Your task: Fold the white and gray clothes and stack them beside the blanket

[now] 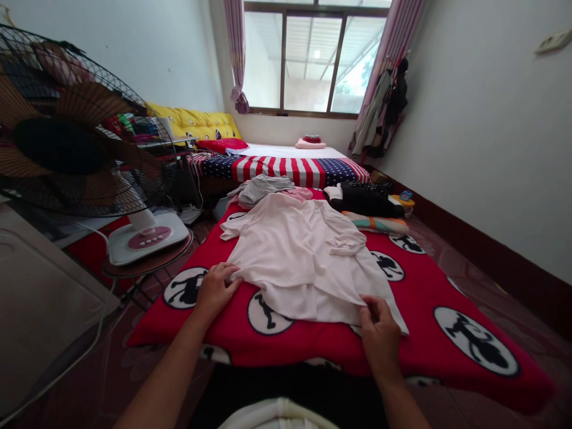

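A white short-sleeved shirt (299,256) lies spread, with soft wrinkles, on a red blanket (424,286) patterned with black figures in white circles. Its hem faces me, and the right sleeve is folded in on itself. My left hand (218,289) has the hem's left corner pinched between thumb and fingers. On the other side, my right hand (379,325) grips the hem's upper layer near the right corner, lifting it a little. Part of the lower layer shows beneath, out to the right.
Beyond the shirt lie a grey garment pile (266,189) and folded black clothes (366,199), with a multicoloured folded cloth (378,223) nearby. At left, a fan (71,137) stands on a round stool (152,262). A bed (286,170) is under the window.
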Available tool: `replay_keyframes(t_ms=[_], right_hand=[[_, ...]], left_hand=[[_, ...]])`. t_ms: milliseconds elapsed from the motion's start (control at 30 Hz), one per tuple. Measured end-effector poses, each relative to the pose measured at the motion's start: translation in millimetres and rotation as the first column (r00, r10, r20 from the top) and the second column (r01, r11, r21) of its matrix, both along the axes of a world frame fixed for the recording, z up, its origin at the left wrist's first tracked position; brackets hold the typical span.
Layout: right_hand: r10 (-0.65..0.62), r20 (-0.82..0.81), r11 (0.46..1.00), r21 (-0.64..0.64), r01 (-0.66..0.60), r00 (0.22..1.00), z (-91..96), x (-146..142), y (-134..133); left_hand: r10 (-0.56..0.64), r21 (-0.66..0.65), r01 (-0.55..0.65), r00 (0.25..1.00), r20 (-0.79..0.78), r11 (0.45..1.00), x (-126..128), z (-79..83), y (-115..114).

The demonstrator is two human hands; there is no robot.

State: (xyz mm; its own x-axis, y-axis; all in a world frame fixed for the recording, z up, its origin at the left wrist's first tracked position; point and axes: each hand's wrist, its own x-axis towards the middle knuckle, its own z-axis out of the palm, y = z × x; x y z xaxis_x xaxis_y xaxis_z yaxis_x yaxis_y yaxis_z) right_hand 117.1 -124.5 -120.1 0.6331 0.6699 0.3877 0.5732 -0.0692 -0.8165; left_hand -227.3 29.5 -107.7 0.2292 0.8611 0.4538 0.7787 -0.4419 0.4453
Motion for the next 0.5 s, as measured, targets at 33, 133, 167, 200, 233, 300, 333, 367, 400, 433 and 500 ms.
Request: replay_keyframes(t_ms=[33, 133, 167, 200, 233, 300, 333, 367, 400, 433, 500], right_hand=[[-0.022, -0.053, 1.000, 0.007, 0.022, 0.998, -0.4, 0, -1], [-0.036, -0.152, 0.998, 0.036, 0.042, 0.988, -0.8, 2, -1], [-0.027, -0.168, 0.998, 0.045, 0.035, 0.985, 0.0, 4, 1], [-0.018, -0.178, 0.998, 0.053, 0.028, 0.984, 1.6, 7, 3], [-0.014, -0.184, 0.998, 0.059, 0.025, 0.983, 4.2, 11, 6], [-0.028, -0.186, 0.997, 0.063, 0.040, 0.982, 12.6, 21, 12], [-0.041, -0.174, 0.997, 0.063, 0.053, 0.984, 18.3, 27, 15], [-0.054, -0.151, 0.996, 0.061, 0.064, 0.987, 24.6, 33, 18], [-0.060, -0.116, 0.996, 0.055, 0.067, 0.991, 31.3, 40, 21], [-0.054, -0.072, 0.997, 0.045, 0.057, 0.996, 37.9, 48, 23], [0.015, 0.009, 1.000, -0.004, -0.015, 1.000, 49.8, 63, 26]], left_hand=[[0.018, 0.003, -0.018, 0.999, 0.035, 1.000, 2, 0.8, -1], [0.116, -0.009, -0.116, 0.973, 0.199, 0.993, 6, 4.8, -5], [0.159, -0.026, -0.158, 0.951, 0.265, 0.987, 6, 5.9, -5], [0.202, -0.051, -0.196, 0.922, 0.330, 0.979, 5, 6.6, -5], [0.240, -0.077, -0.228, 0.886, 0.397, 0.971, 3, 6.8, -4], [0.283, -0.123, -0.257, 0.807, 0.518, 0.959, -1, 6.6, 1], [0.288, -0.138, -0.256, 0.772, 0.566, 0.957, -2, 6.6, 4], [0.283, -0.146, -0.246, 0.748, 0.600, 0.958, -4, 7.2, 8], [0.269, -0.149, -0.226, 0.736, 0.621, 0.963, -4, 8.7, 13], [0.247, -0.157, -0.191, 0.735, 0.632, 0.969, -3, 11.3, 17], [0.195, -0.196, -0.087, 0.740, 0.644, 0.977, -1, 20.3, 24]])
